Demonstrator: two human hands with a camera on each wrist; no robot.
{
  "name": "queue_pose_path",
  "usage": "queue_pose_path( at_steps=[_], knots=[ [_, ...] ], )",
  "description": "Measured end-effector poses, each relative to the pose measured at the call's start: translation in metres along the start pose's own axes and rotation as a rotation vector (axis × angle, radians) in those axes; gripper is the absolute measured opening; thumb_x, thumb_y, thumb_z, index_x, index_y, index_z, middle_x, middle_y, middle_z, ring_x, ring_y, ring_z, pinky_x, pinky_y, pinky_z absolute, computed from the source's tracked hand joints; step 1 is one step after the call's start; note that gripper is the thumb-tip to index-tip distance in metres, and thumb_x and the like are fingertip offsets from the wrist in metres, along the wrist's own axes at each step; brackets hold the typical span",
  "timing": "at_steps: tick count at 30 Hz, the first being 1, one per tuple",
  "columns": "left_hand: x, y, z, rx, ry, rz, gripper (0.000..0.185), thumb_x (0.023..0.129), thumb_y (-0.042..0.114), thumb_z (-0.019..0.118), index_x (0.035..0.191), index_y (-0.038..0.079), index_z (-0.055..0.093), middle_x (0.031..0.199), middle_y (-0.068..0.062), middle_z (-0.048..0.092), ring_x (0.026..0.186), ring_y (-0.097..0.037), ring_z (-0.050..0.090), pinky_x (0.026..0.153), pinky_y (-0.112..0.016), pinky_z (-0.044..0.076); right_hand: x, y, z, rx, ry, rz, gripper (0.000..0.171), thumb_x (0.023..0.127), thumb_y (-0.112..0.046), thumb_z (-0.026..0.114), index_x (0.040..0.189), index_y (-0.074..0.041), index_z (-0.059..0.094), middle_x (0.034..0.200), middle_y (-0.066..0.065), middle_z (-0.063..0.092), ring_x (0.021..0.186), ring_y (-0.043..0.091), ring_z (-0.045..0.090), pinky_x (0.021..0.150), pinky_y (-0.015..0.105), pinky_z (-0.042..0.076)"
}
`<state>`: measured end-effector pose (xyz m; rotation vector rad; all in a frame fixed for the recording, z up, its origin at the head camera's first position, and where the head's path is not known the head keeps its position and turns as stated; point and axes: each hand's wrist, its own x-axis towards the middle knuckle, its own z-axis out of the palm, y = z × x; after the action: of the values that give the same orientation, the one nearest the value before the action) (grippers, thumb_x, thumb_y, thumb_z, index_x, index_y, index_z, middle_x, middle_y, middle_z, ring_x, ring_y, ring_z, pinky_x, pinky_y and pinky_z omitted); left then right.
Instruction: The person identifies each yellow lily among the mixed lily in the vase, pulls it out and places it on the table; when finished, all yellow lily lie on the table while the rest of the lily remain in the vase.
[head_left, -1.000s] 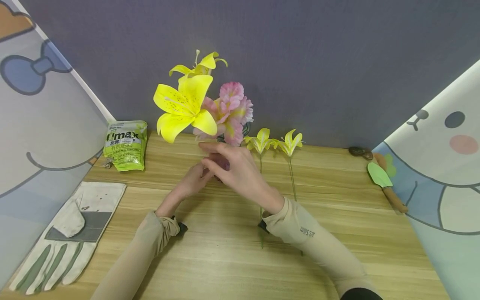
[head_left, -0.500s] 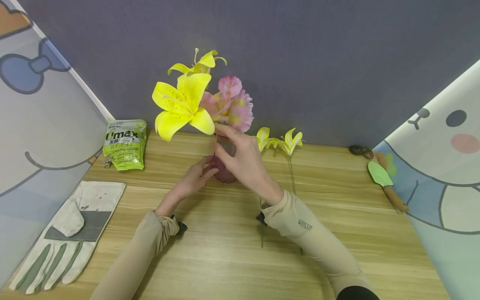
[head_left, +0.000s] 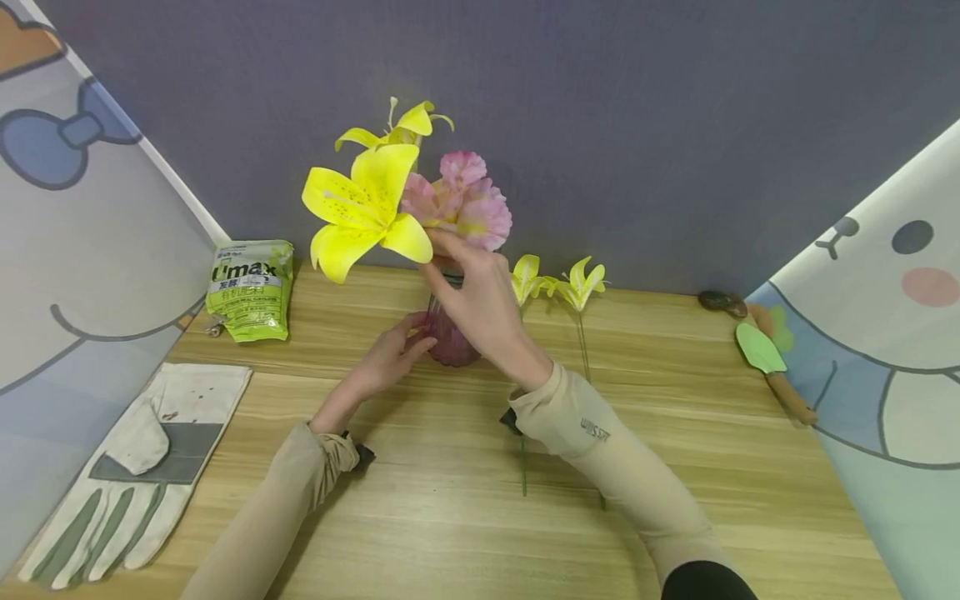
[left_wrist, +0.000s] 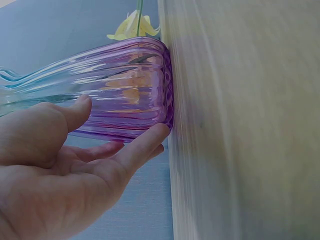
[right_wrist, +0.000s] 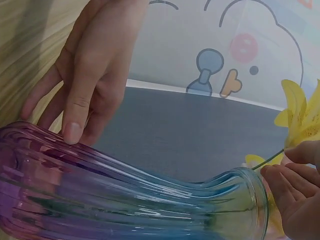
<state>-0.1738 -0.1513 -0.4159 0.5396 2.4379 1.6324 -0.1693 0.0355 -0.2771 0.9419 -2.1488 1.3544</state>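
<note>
A second ago my right hand covered most of the ribbed glass vase, purple below and blue above; now it has risen, apart from my left hand, to just under the large yellow spotted lily. The ruffled pink flowers sit higher and slightly right, and my beige right sleeve has shifted left.

Grn Umax bag & wht/gry glove on L, grn-bladed trowel on R.
</note>
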Motion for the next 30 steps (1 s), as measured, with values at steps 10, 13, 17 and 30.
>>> queue_pose_path(
  at_steps=[10,13,17,30],
  knots=[
    [0.000,0.000,0.000,0.024,-0.007,0.007,0.050,0.114,0.006,0.052,0.157,-0.014,0.035,0.154,-0.036,0.047,0.141,-0.047,0.052,0.113,-0.052,0.052,0.007,0.000,0.007,-0.049,0.002,0.009,0.030,0.101,-0.003,0.075,0.130,0.005,0.073,0.126,0.016,0.076,0.106,0.027,0.076,0.096,0.026,0.061],
    [0.001,0.000,0.000,0.019,-0.016,0.016,0.050,0.114,0.006,0.052,0.157,-0.014,0.034,0.156,-0.036,0.046,0.143,-0.047,0.049,0.113,-0.052,0.051,0.009,0.001,0.008,-0.083,0.006,-0.013,0.028,0.100,-0.004,0.077,0.127,0.004,0.075,0.122,0.015,0.077,0.104,0.027,0.077,0.093,0.025,0.061],
    [0.000,-0.001,-0.001,0.012,-0.025,0.024,0.050,0.114,0.006,0.051,0.157,-0.014,0.033,0.156,-0.035,0.045,0.144,-0.048,0.048,0.113,-0.053,0.051,0.013,0.002,0.009,-0.111,0.012,-0.044,0.027,0.099,-0.006,0.078,0.124,0.003,0.077,0.118,0.014,0.079,0.104,0.025,0.076,0.089,0.025,0.060],
    [0.000,0.000,0.000,-0.002,-0.026,0.013,0.050,0.114,0.004,0.051,0.156,-0.016,0.033,0.156,-0.039,0.042,0.145,-0.050,0.046,0.114,-0.054,0.050,0.018,0.002,0.006,-0.100,0.045,-0.036,0.023,0.095,-0.004,0.082,0.116,0.005,0.078,0.109,0.015,0.080,0.098,0.026,0.077,0.087,0.026,0.060]
  ],
)
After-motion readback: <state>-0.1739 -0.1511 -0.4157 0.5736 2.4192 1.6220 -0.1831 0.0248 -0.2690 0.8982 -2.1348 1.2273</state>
